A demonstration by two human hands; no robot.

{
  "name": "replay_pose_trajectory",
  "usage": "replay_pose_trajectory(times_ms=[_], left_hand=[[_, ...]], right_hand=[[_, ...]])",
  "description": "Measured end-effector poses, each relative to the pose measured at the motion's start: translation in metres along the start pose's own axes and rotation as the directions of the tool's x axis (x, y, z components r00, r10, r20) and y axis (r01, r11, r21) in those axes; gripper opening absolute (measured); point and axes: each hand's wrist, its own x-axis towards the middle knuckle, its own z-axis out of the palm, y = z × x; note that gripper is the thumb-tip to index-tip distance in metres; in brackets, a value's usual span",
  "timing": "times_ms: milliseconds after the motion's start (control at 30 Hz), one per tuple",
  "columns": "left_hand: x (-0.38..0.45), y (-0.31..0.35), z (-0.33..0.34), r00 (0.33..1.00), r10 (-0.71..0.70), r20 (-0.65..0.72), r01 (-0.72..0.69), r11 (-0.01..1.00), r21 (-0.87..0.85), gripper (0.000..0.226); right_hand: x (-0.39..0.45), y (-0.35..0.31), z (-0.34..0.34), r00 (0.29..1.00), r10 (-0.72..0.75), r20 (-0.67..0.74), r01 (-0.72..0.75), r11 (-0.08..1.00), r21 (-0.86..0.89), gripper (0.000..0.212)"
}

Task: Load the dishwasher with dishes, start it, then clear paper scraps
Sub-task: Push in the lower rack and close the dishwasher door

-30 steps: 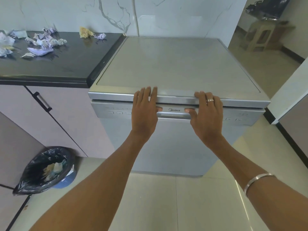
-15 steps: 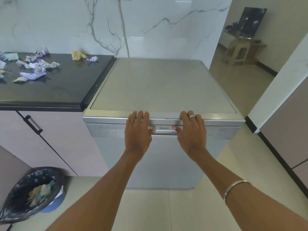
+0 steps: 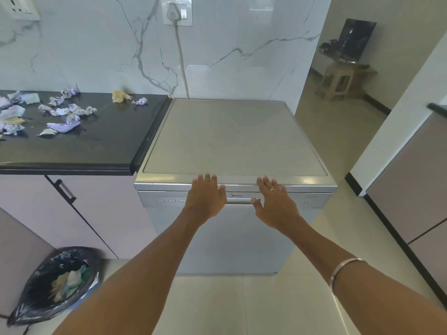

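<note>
A silver dishwasher [image 3: 232, 139] stands in front of me with its door closed. My left hand [image 3: 205, 199] lies flat against the top front edge, left of the door handle [image 3: 239, 201], fingers apart. My right hand [image 3: 275, 204], with a ring, rests flat on the same edge to the right of the handle, thumb near the handle's end. Neither hand holds anything. Several crumpled paper scraps [image 3: 63, 117] lie scattered on the black counter [image 3: 96, 146] to the left.
A bin lined with a black bag [image 3: 53, 284] stands on the floor at lower left, holding rubbish. A cabinet handle [image 3: 64, 191] juts out below the counter. The dishwasher's cord runs up to a wall socket [image 3: 177, 10]. A cabinet [image 3: 411, 189] stands on the right.
The dishwasher door has gone from slightly ajar to fully closed under both hands. My view has pulled back and risen, so the wall socket shows now.
</note>
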Motion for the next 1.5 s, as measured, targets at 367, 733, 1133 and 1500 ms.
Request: replay_pose_trajectory(times_ms=[367, 733, 1133, 1500], left_hand=[[0.009, -0.004, -0.012, 0.996, -0.031, 0.087, 0.034, 0.999, -0.038, 0.044], [0.007, -0.004, -0.025, 0.988, 0.023, 0.151, -0.014, 0.998, -0.061, 0.044], [0.008, 0.003, -0.043, 0.966, 0.003, 0.257, -0.002, 1.000, -0.006, 0.046], [0.007, 0.010, -0.043, 0.948, -0.081, 0.307, 0.108, 0.991, -0.074, 0.049]], right_hand=[[0.029, -0.013, -0.036, 0.948, 0.107, 0.300, -0.072, 0.990, -0.124, 0.052], [0.028, -0.009, -0.027, 0.962, 0.070, 0.263, -0.013, 0.977, -0.213, 0.054], [0.032, -0.006, -0.046, 0.922, 0.082, 0.379, -0.036, 0.991, -0.126, 0.053], [0.034, -0.006, -0.057, 0.893, 0.049, 0.447, -0.003, 0.995, -0.104, 0.054]])
